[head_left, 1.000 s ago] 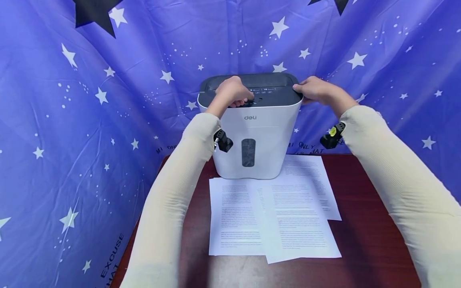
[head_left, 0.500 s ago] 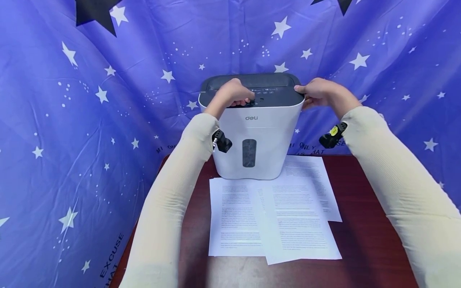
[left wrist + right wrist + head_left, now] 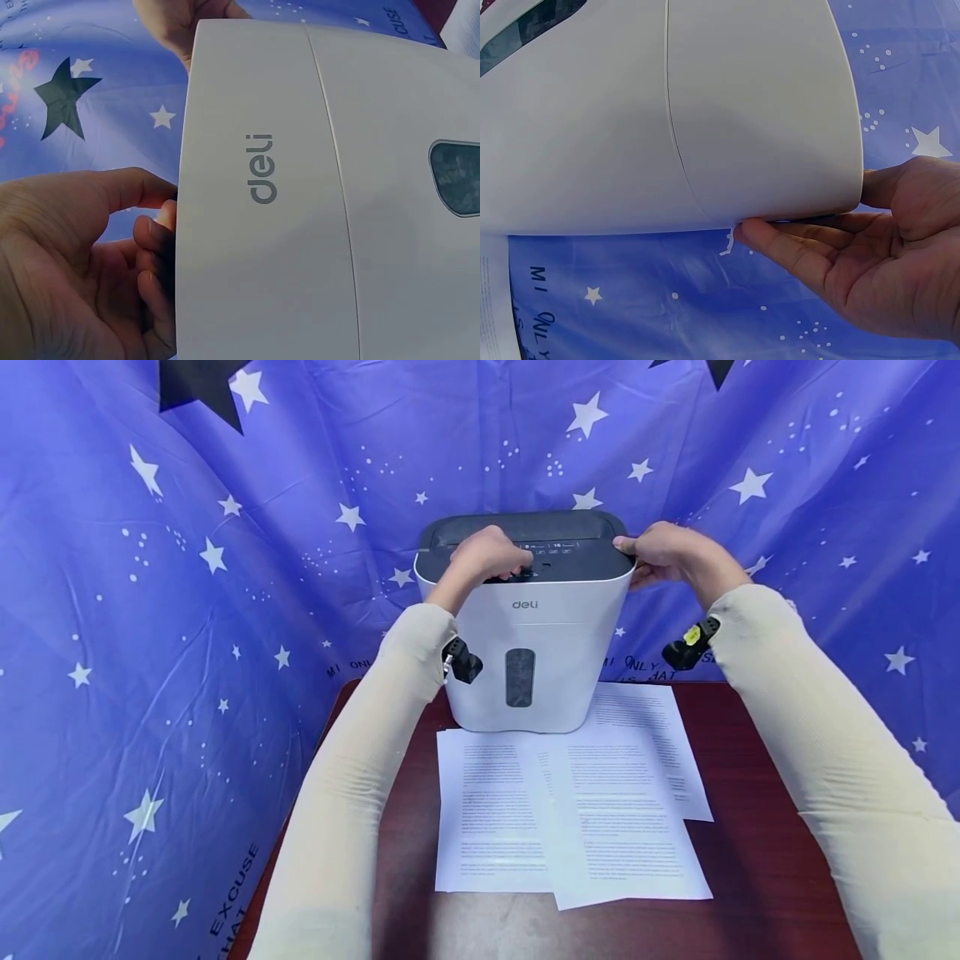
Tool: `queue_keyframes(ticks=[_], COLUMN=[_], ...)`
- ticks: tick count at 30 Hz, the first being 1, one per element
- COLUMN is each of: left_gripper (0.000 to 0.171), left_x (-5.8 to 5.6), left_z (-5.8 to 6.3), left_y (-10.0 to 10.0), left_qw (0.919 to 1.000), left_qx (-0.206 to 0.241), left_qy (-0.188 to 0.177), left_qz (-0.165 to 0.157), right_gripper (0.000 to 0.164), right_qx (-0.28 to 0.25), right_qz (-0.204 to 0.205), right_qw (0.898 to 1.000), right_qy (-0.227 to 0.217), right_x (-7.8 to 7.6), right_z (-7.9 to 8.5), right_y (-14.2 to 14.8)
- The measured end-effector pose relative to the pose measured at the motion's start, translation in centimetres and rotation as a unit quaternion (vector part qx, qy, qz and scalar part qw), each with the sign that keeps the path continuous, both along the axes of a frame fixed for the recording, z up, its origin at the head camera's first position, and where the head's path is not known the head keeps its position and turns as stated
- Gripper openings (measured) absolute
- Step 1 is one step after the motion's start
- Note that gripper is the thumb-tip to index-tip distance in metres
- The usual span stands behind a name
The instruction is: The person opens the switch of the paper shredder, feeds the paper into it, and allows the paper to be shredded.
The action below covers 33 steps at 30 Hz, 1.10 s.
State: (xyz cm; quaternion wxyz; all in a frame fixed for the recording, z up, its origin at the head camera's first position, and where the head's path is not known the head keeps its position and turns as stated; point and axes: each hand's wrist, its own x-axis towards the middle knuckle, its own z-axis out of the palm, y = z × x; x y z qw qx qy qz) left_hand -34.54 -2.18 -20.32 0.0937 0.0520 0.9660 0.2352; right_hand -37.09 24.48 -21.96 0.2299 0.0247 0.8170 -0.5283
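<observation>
A white paper shredder (image 3: 558, 652) with a dark grey top and "deli" lettering stands upright on the table. On its top, near the front edge, my left hand (image 3: 491, 553) pinches a small black switch (image 3: 528, 573) between thumb and curled fingers; the hand covers most of it. My right hand (image 3: 663, 550) grips the shredder's upper right corner, thumb on the dark top and fingers along the side. From the right wrist, those fingers (image 3: 795, 247) lie against the white wall. In the left wrist view, the left fingertips (image 3: 154, 232) go out of sight behind the shredder's front edge.
Several printed paper sheets (image 3: 622, 818) lie overlapping on the dark red table (image 3: 757, 860), in front of the shredder and partly beside it. A blue curtain with stars (image 3: 360, 443) hangs close behind and to the left. Wrist cameras (image 3: 463, 662) sit on both sleeves.
Both hands stay at the same spots on the shredder. The left fingers and wrist have shifted very slightly at the switch.
</observation>
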Motion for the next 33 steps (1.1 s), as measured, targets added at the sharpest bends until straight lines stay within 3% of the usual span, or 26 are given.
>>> queue_keyframes(ticks=[5, 17, 26, 33], left_gripper=[0.036, 0.045, 0.045, 0.043], left_x=[0.08, 0.19, 0.3, 0.35], left_z=[-0.35, -0.64, -0.68, -0.74], left_y=[0.22, 0.67, 0.79, 0.49], left_qw=[0.9999, 0.9994, 0.9986, 0.999], left_qx=[-0.001, -0.006, -0.017, -0.003], left_qy=[0.01, 0.022, 0.035, 0.025], left_qz=[0.008, 0.024, 0.034, 0.038], right_gripper=[0.037, 0.033, 0.034, 0.034], right_qx=[-0.001, 0.014, 0.013, 0.017], right_qz=[0.004, -0.001, -0.005, -0.004], right_qw=[1.0, 1.0, 1.0, 1.0], right_qy=[0.013, 0.009, 0.005, 0.007], right_x=[-0.37, 0.19, 0.23, 0.25], right_z=[-0.57, 0.17, 0.23, 0.31], right_y=[0.35, -0.18, -0.29, -0.26])
